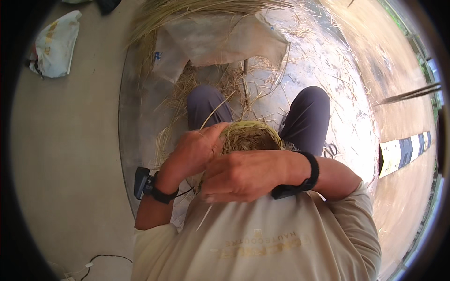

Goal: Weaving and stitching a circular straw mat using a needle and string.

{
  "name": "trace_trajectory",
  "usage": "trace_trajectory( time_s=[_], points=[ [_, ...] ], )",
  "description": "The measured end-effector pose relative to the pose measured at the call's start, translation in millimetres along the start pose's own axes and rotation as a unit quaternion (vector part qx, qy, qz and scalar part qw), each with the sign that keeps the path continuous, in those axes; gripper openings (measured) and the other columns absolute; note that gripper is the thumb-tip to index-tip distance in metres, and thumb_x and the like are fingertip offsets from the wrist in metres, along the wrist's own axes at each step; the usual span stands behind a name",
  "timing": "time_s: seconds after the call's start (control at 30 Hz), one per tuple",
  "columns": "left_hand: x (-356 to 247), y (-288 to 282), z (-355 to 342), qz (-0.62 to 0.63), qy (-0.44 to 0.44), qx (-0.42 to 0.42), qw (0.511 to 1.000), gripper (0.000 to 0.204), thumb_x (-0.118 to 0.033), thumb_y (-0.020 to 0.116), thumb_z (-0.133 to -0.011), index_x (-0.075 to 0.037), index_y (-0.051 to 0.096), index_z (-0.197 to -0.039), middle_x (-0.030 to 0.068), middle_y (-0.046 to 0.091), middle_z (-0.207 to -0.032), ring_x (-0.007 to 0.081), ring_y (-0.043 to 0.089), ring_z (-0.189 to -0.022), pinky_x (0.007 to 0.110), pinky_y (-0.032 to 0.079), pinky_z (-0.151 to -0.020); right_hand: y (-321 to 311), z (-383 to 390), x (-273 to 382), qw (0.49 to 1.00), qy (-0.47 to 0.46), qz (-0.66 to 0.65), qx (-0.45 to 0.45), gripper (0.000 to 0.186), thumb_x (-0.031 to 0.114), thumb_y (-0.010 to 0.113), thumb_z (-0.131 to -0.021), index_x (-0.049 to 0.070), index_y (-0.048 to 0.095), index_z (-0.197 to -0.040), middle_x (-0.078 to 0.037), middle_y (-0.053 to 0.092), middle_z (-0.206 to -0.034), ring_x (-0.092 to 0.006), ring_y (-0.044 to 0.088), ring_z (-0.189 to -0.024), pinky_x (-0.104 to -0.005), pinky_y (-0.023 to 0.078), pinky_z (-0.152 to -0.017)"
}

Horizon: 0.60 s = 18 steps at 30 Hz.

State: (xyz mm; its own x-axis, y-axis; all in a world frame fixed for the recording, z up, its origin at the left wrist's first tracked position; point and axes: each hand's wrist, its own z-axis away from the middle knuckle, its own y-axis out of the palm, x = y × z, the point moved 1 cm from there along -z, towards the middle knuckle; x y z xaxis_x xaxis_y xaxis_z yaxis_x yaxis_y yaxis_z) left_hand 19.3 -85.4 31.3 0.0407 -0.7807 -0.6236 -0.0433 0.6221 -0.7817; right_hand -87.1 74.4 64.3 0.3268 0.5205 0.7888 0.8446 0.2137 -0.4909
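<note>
A round woven straw basket (251, 133) sits in front of my body between my knees, its lower part hidden by my hands and arms. My left hand (199, 150) grips its left rim, a loose straw (213, 112) rising beside the fingers. My right hand (241, 175) lies across the near side with fingers curled inward; a thin pale strip (204, 218) sticks down from beneath them, but exactly what they hold is hidden. Both wrists wear black straps with devices.
A straw bundle (211, 7) and translucent plastic sheet (220, 40) lie ahead on a straw-strewn mat (347, 93). Dark scissor handles (330, 150) show beside my right knee. A white bag (54, 44) and cable (105, 256) are left; a black-and-white striped barrier (405, 152) is right.
</note>
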Motion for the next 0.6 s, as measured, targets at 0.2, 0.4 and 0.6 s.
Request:
trace_trajectory(
  time_s=[0.2,0.4,0.6],
  points=[
    [2,-5,5,0.154,-0.026,-0.007,0.988,0.039,-0.025,0.067,-0.099,-0.001,0.067,-0.130,0.0272,0.073,-0.106,0.0442,0.072,-0.099,0.050,0.057,-0.083,20,24,-21,0.974,0.107,-0.191,0.058,0.026,0.015,0.061,-0.108,-0.005,0.068,-0.123,-0.025,0.070,-0.128,-0.0424,0.066,-0.122,-0.0462,0.055,-0.102],
    [7,9,-5,0.032,-0.105,0.001,0.994,0.031,-0.022,0.073,-0.097,0.003,0.071,-0.116,0.0238,0.074,-0.088,0.0363,0.075,-0.079,0.042,0.057,-0.072,-4,55,-3,0.997,0.047,-0.007,-0.066,0.025,0.015,0.058,-0.109,-0.007,0.069,-0.118,-0.027,0.067,-0.132,-0.0416,0.063,-0.130,-0.0471,0.054,-0.105],
    [10,7,7,0.084,-0.121,-0.095,0.984,0.027,-0.020,0.069,-0.100,0.003,0.070,-0.114,0.0249,0.072,-0.086,0.0372,0.075,-0.077,0.040,0.056,-0.069,-51,172,33,0.793,0.392,-0.074,-0.460,0.043,0.033,0.049,-0.115,-0.002,0.073,-0.121,-0.010,0.080,-0.104,-0.0066,0.063,-0.057,-0.0237,0.049,-0.055]
  ],
)
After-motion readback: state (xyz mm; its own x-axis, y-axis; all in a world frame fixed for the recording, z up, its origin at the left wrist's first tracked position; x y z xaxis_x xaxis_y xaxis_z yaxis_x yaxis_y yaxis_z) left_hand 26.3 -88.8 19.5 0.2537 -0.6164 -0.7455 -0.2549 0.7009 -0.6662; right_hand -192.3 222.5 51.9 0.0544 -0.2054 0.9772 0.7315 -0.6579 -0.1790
